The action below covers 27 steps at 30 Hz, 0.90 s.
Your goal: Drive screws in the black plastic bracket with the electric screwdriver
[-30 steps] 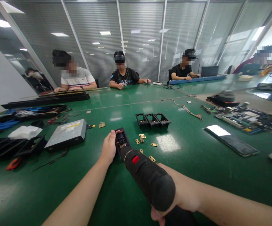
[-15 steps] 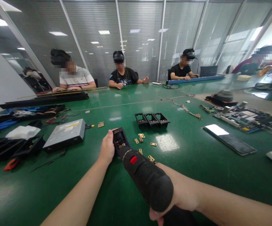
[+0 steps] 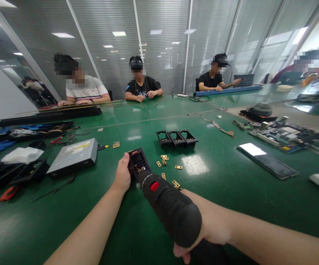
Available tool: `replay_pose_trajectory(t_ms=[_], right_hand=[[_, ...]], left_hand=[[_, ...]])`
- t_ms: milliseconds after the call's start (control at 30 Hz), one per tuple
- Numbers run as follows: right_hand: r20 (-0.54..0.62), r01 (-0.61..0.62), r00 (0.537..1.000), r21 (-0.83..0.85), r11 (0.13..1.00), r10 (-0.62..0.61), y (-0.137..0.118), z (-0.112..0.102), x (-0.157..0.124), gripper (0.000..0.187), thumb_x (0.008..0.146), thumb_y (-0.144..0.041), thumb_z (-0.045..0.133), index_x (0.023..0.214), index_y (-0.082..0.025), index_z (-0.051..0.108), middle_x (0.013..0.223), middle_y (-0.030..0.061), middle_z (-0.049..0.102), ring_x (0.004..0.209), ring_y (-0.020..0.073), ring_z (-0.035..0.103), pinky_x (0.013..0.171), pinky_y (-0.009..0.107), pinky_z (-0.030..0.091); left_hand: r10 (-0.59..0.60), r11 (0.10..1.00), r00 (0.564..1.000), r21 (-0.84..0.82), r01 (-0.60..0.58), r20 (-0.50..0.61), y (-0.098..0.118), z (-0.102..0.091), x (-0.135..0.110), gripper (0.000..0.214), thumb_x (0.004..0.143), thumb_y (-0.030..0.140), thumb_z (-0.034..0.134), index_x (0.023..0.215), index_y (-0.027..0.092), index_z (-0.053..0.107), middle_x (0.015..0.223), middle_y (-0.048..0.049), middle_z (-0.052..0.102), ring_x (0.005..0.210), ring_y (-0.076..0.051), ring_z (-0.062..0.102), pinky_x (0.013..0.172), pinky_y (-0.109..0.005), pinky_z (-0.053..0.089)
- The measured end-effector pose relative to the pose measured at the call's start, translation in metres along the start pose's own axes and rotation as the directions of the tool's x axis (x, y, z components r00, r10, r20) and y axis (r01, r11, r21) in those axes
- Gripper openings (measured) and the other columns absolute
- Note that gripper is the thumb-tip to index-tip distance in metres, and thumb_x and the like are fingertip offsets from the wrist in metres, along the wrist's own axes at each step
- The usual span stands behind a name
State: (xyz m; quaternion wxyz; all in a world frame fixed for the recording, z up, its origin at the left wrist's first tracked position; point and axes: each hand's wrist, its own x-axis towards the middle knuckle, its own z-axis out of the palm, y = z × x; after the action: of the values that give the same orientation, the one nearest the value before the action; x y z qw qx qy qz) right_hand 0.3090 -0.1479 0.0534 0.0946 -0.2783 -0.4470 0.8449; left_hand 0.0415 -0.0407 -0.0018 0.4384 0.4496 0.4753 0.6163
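Observation:
My left hand (image 3: 122,174) grips the left side of a small black plastic housing (image 3: 136,161) that lies on the green table (image 3: 137,228), thumb along its edge. My right hand (image 3: 203,232) is wrapped round the grip of a black electric screwdriver (image 3: 168,205) with a red button. The tool's nose points into the near end of the housing. Small brass plates (image 3: 165,158) lie scattered just right of the housing. Three more black housings (image 3: 176,138) stand in a row behind them.
A silver optical drive (image 3: 72,156) and black trays (image 3: 9,173) lie at the left. Circuit boards (image 3: 284,134) and a dark flat panel (image 3: 266,164) lie at the right. A braided cable (image 3: 217,126) lies further back. Other people sit along the far edge of the table.
The view has shifted slightly, so everything sits a little higher and further left. My hands keep their hold on the housing and the screwdriver. The far people have moved their hands.

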Motion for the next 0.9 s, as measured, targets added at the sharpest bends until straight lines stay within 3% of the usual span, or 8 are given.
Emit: replay_pose_trajectory(t_ms=[100,200,400,633,900], right_hand=[[0.010,-0.011,1.000,-0.001,1.000,0.011,-0.003,0.001,-0.001,0.064,0.035,-0.027,0.113,0.081,-0.013,0.070,0.066,-0.0001,0.074,0.057,0.0145,0.071,0.048,0.020,0.061],[-0.002,-0.010,1.000,-0.024,1.000,0.009,-0.007,0.002,-0.002,0.066,0.038,-0.028,0.113,0.085,-0.013,0.070,0.067,0.0000,0.075,0.057,0.0142,0.071,0.048,0.019,0.060],[0.020,0.022,1.000,-0.074,0.997,-0.021,-0.012,0.005,-0.003,0.056,0.042,-0.034,0.112,0.068,-0.013,0.067,0.063,0.0009,0.071,0.056,0.0134,0.069,0.047,0.018,0.054],[0.003,0.008,1.000,-0.057,0.998,-0.008,-0.008,0.004,-0.002,0.055,0.037,-0.032,0.112,0.061,-0.014,0.066,0.062,0.0004,0.070,0.056,0.0138,0.069,0.046,0.018,0.057],[0.008,0.014,1.000,-0.005,1.000,-0.014,-0.006,0.004,-0.002,0.049,0.039,-0.027,0.111,0.063,-0.014,0.070,0.063,0.0005,0.073,0.054,0.0127,0.071,0.045,0.015,0.057]], left_hand=[[-0.028,0.998,0.998,-0.061,0.031,0.052,0.004,0.000,-0.005,0.079,0.082,0.091,0.072,0.118,0.021,0.076,0.096,-0.0081,0.080,0.085,-0.030,0.077,0.079,-0.043,0.062],[0.025,0.997,0.998,-0.069,-0.021,0.061,0.005,-0.001,-0.006,0.064,0.086,0.081,0.072,0.113,0.024,0.075,0.102,-0.0074,0.079,0.090,-0.029,0.076,0.080,-0.042,0.061],[0.053,0.998,0.997,-0.031,-0.051,0.051,0.006,-0.001,-0.002,0.043,0.089,0.064,0.064,0.099,0.023,0.073,0.092,-0.0052,0.075,0.081,-0.027,0.071,0.074,-0.039,0.059],[-0.078,0.996,0.997,-0.050,0.077,-0.012,0.009,0.004,0.000,0.045,0.085,0.068,0.056,0.084,0.025,0.065,0.074,-0.0029,0.069,0.066,-0.025,0.067,0.063,-0.038,0.059],[-0.087,0.995,0.996,-0.042,0.086,-0.025,0.005,0.004,0.003,0.046,0.089,0.070,0.051,0.083,0.026,0.064,0.069,-0.0021,0.068,0.056,-0.024,0.064,0.056,-0.038,0.057]])
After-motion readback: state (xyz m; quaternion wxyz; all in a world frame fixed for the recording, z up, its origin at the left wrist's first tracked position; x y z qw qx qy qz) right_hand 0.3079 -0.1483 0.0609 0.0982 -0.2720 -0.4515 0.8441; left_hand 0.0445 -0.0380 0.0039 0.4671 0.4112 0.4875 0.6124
